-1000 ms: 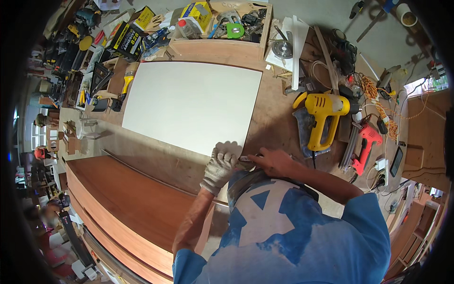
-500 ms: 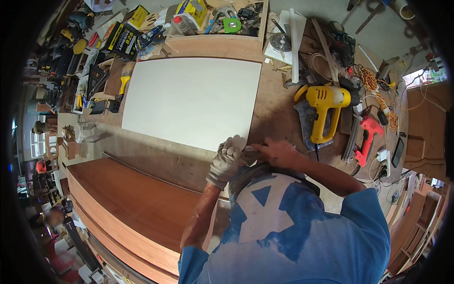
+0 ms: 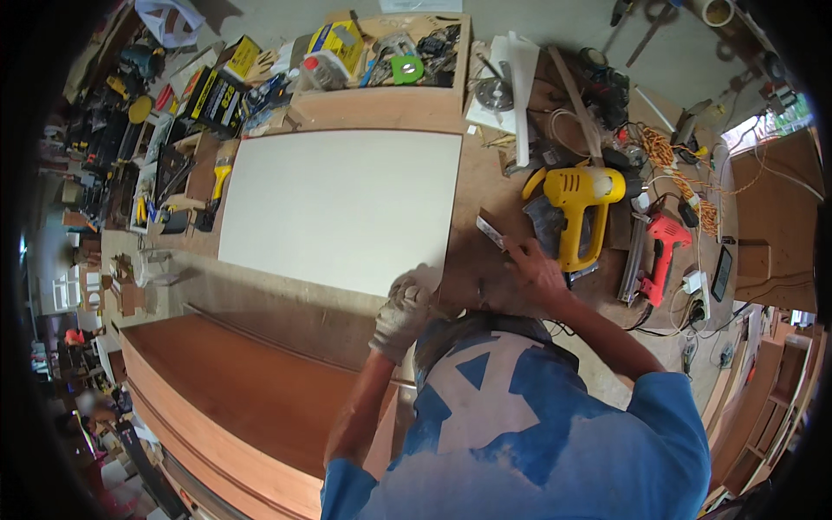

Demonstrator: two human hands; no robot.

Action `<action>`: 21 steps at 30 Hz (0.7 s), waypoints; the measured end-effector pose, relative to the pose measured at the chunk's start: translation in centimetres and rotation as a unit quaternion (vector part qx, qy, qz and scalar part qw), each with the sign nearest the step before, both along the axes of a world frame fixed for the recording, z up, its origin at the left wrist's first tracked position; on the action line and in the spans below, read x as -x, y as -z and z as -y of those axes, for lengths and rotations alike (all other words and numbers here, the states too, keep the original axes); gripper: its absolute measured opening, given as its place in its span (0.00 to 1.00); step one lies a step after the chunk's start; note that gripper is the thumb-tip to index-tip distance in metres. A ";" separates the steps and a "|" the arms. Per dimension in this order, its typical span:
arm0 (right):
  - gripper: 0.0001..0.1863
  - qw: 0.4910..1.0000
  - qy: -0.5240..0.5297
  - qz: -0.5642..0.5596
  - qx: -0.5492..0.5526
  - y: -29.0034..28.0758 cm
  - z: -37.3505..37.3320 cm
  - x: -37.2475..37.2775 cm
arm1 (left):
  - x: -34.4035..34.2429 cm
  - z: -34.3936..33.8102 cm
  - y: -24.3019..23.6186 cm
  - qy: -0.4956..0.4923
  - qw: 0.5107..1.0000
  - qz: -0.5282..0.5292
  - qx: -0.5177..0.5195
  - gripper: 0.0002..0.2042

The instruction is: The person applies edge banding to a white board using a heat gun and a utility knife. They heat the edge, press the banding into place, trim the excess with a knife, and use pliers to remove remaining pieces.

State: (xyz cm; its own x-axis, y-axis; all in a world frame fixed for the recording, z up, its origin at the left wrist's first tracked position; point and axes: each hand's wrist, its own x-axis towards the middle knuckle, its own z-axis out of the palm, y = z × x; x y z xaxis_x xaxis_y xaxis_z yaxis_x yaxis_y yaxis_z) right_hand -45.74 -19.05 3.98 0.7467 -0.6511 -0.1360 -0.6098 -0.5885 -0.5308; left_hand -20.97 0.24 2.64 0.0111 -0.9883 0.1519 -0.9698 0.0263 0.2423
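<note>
A pale knitted glove covers my left hand (image 3: 402, 314), at the near right corner of a white rectangular panel (image 3: 338, 208). Its fingers are curled together, and whatever they may hold is hidden. My bare right hand (image 3: 536, 270), just right of the panel, is closed on a short flat silver strip (image 3: 490, 232). The strip points up and left, away from me, over the brown bench top; its exact kind is unclear. To the right of this hand lies a yellow heat gun (image 3: 582, 217).
A red glue gun (image 3: 666, 256) lies farther right among cables. Behind the panel stands a wooden tray (image 3: 381, 104) of tools with a green tape measure (image 3: 406, 69). A yellow-handled brush (image 3: 222, 178) is at left. A long brown wooden cabinet (image 3: 234, 381) fills the lower left.
My right hand has moved away from the left one, to the right and farther from me, carrying the silver strip. My left hand stays by the panel's corner. The view has shifted slightly.
</note>
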 end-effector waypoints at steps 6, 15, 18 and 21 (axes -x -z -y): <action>0.29 0.980 0.008 0.087 0.177 1.7 1.4 -1.5 | 1.8 -0.5 0.7 -0.076 0.996 0.025 0.050 0.12; 0.34 0.941 0.278 0.123 0.147 -0.7 4.5 5.4 | 5.1 -3.7 2.6 -0.267 0.962 -0.053 -0.008 0.13; 0.41 0.944 0.316 0.076 0.059 1.9 5.3 5.6 | 7.2 -2.7 2.9 -0.339 0.931 -0.134 -0.018 0.11; 0.45 0.923 0.355 0.143 -0.039 3.5 5.9 3.8 | 8.1 -1.7 1.1 -0.432 0.815 -0.387 -0.009 0.11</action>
